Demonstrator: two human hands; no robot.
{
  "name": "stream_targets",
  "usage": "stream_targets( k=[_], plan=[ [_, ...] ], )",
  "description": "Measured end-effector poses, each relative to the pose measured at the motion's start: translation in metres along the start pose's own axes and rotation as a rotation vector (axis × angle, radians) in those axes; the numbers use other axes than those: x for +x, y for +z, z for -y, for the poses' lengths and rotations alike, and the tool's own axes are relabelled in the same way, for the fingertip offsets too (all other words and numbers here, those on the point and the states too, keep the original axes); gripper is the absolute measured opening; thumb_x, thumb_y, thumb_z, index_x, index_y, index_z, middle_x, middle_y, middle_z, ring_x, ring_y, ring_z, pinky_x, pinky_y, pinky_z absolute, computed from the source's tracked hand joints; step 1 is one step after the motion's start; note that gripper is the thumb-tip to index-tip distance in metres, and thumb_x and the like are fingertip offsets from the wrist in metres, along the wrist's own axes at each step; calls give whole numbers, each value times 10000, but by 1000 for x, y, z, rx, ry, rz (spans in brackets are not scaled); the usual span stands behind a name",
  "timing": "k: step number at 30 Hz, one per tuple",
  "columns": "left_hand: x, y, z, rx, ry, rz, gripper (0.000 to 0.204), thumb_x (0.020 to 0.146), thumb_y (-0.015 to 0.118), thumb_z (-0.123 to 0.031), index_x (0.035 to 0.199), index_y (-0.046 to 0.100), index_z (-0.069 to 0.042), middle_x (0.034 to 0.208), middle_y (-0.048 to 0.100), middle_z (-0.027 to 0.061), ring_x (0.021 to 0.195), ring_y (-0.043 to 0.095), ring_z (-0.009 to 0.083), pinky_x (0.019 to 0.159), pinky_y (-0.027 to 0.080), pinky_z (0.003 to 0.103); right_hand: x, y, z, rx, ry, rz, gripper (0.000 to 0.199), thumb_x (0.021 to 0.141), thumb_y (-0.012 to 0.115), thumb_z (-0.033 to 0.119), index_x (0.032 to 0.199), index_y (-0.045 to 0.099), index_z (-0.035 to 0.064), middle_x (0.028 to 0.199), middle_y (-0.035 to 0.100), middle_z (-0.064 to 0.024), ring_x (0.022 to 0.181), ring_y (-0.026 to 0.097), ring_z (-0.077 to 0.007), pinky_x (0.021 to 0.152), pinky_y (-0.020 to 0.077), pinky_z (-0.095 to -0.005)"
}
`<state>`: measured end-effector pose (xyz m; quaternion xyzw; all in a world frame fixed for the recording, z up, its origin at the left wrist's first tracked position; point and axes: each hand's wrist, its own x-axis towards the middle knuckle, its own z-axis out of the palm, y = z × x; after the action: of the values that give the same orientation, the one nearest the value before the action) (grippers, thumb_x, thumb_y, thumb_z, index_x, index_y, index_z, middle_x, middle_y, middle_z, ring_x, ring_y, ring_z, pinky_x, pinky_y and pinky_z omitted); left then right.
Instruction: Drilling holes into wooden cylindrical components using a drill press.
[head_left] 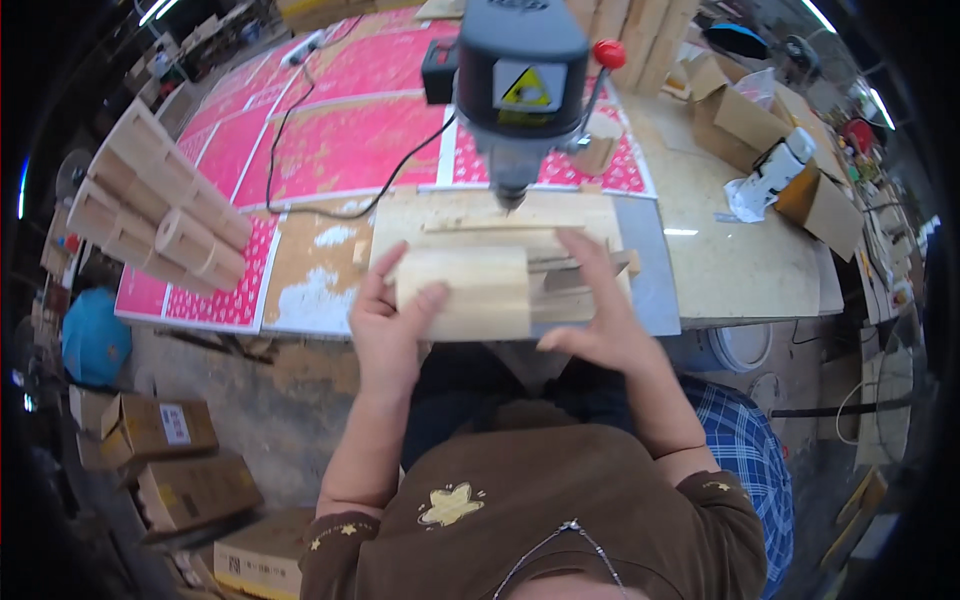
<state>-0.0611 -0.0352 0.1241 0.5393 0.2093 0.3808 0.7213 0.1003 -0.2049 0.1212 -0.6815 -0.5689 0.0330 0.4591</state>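
Observation:
A pale, smooth wooden block [475,292] lies across the near side of a wooden base board [400,222], in front of the drill press [525,90]. My left hand [392,312] grips the block's left end, thumb on top and fingers round the far side. Off the block's right end, my right hand [605,315] is open, thumb and fingers spread apart with nothing between them. Close by it are the metal plates of a clamp-like fixture [570,277], partly hidden by my fingers. The press's chuck [510,195] points down beyond the block.
Stacks of round wooden pieces [160,215] stand at the table's left. A black cable [275,165] loops over the pink table covering [340,150]. At the right are an open cardboard box [735,115] and a white cylindrical container [775,175]. A red-knobbed lever [608,55] sticks out from the press.

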Motion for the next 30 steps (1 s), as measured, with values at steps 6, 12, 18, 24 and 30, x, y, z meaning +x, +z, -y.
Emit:
stream_targets(
  k=[6,12,18,24,30],
  plan=[
    [21,-43,16,97,-21,-310,503,771,707,-51,1211,486,49,845,667,95,720,622,106,643,494,225,-26,-6,-70,-584,185,-102,491,723,741,213,1154,551,76,1180,458,-187,1108,425,-354,939,371,-412],
    [23,-47,60,342,-160,-267,540,719,769,-146,1151,532,74,585,479,-57,505,409,11,449,304,184,-26,11,-89,-310,220,-155,358,747,710,113,1065,559,46,1049,501,-153,962,504,-309,813,436,-368],
    [28,-23,76,329,-214,-149,570,740,760,-224,1164,524,75,607,463,-46,512,395,30,452,300,204,-24,13,-84,-292,166,-136,343,727,717,93,1028,561,41,978,516,-145,893,519,-305,760,443,-366],
    [26,-5,94,332,-223,31,623,766,743,-263,1233,472,49,738,511,11,603,428,50,536,371,214,-23,21,-83,-331,118,-160,369,696,731,84,1014,552,27,957,529,-150,880,518,-331,744,440,-384],
    [29,-18,119,430,32,176,726,670,805,-269,1252,478,15,1060,510,108,865,529,159,713,466,290,-6,13,-106,-343,194,-218,404,665,744,58,1017,550,17,941,553,-154,879,534,-342,755,441,-396]
  ],
)
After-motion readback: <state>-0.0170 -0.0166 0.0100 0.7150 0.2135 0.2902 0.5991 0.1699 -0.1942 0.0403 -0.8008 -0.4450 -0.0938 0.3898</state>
